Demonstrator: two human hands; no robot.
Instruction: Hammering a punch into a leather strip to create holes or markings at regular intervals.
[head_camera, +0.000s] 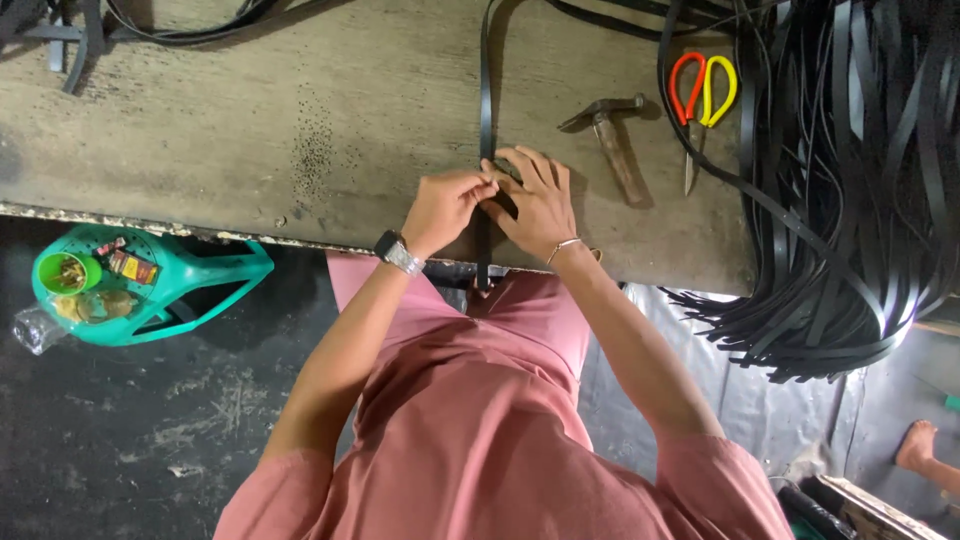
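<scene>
The bench (300, 110) is a broad slab with a worn, pitted grey-brown top and a chipped front edge. You stand at that edge, so the work lies directly under both hands.

At the right, a large bundle of straps (860, 190) spills off the bench in glossy black flat bands, probably kept there for easy reach.

One strap (486, 90) runs straight from the far edge toward you, crosses the top and hangs over the front edge between your hands. It is narrow, flat and smooth, and lies stretched along the bench.

Your left hand (445, 208) is closed, fingertips pinching at the strap. Your right hand (532, 203) lies on the strap with fingers spread and curled over it, pressing it flat; its grip is loose, not a full fist. The two hands touch, apparently so that one steadies while the other works.

A green basket (165, 290) of small items sits on the floor below, to the left.

A hammer (612, 140) with a wooden handle and dark metal head lies just right of the hands.

Scissors (698, 105) with one red and one yellow loop lie beyond it, blades closed.
</scene>
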